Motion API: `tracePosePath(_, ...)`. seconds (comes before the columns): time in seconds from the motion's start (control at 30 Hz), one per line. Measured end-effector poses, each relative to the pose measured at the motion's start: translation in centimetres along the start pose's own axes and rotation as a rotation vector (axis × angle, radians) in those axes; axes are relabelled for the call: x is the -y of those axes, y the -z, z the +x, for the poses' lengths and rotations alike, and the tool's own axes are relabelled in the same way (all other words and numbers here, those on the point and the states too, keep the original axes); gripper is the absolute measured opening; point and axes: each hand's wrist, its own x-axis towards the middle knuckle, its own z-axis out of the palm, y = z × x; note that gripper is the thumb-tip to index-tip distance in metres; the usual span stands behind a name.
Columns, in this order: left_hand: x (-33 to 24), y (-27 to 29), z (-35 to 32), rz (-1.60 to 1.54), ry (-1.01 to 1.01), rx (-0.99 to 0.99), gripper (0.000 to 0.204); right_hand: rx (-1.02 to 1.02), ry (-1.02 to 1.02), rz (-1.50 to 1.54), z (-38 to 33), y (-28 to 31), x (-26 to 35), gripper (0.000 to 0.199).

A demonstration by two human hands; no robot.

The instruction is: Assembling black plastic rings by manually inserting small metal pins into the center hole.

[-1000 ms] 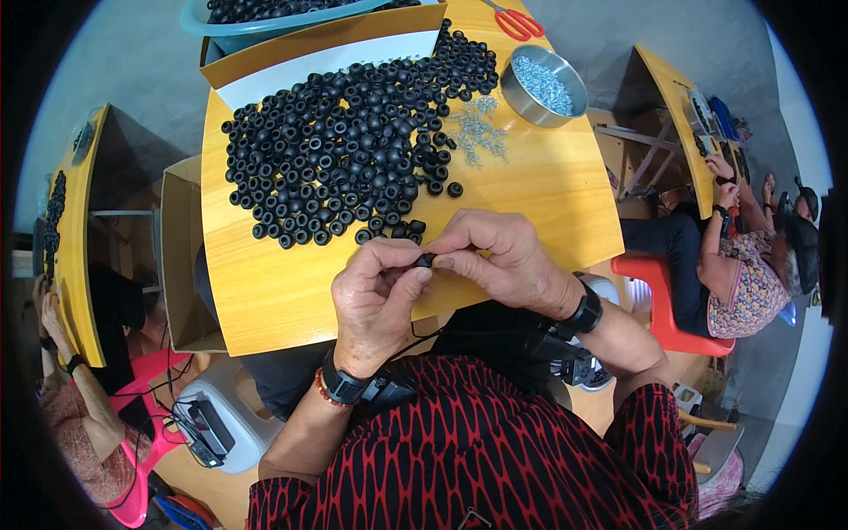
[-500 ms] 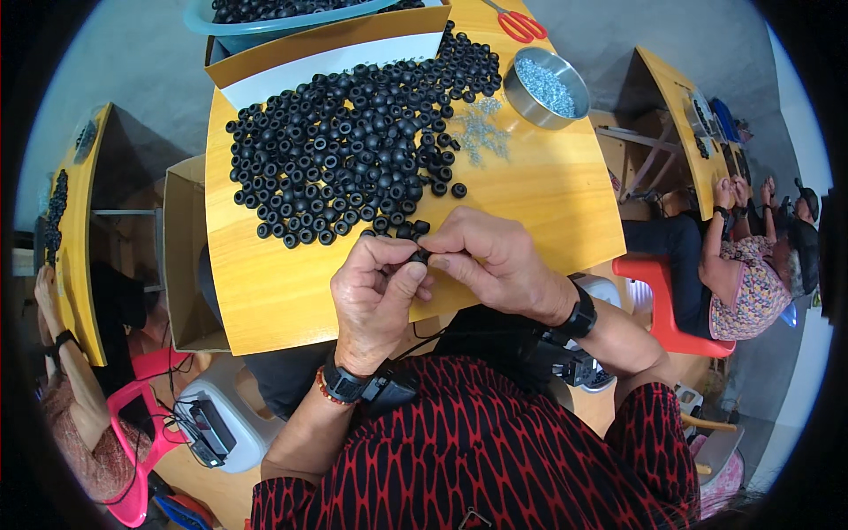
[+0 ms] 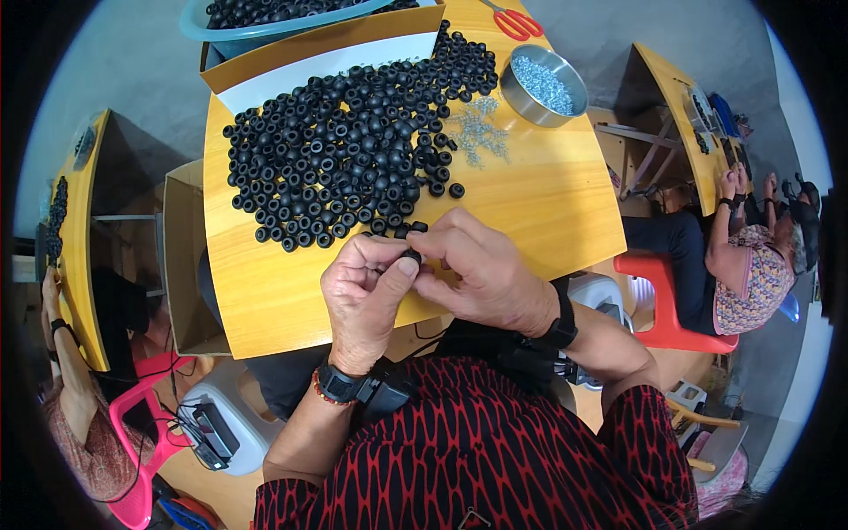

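Note:
Over the near part of the yellow table (image 3: 530, 212), my two hands meet. Between its thumb and forefinger, my left hand (image 3: 362, 296) pinches a small round black piece (image 3: 411, 255), of the same look as those on the table. My right hand (image 3: 481, 274) is closed against it from the right, fingers curled together; whatever is between its fingertips is hidden. Just beyond my fingertips lie a few loose black pieces (image 3: 418, 227). Farther off spreads a big heap of black ring-like pieces (image 3: 327, 168), each with a round hole.
At the back right stands a metal bowl (image 3: 579, 99) of tiny pale-blue pieces, with a small scatter of clear pieces (image 3: 480, 134) beside it. Red-handled scissors (image 3: 518, 25) lie behind. A box (image 3: 331, 71) and a blue basin (image 3: 291, 26) edge the heap. Co-workers sit at both sides.
My right hand has shifted slightly left and its fingers are more curled. My left hand has moved a little left, still pinching the black piece.

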Motion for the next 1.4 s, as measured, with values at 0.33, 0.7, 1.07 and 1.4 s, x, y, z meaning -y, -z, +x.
tracePosePath(0.33, 0.1, -0.1, -0.1, 0.126, -0.093, 0.05, 0.012, 0.015, 0.086, -0.215, -0.3, 0.2, 0.7, 0.024)
tracePosePath(0.7, -0.5, -0.4, 0.0, 0.208, -0.021, 0.073, 0.008, -0.041, 0.035, -0.088, -0.5, 0.4, 0.9, 0.026)
tracePosePath(1.07, -0.7, -0.6, -0.4, 0.36, -0.117, 0.033, 0.008, -0.012, -0.013, -0.049, -0.9, 0.0, 1.4, 0.039)
tracePosePath(1.4, -0.6, -0.4, -0.4, 0.403, -0.13, 0.063, 0.005, 0.054, 0.065, -0.185, -1.0, 0.8, 1.2, 0.037)
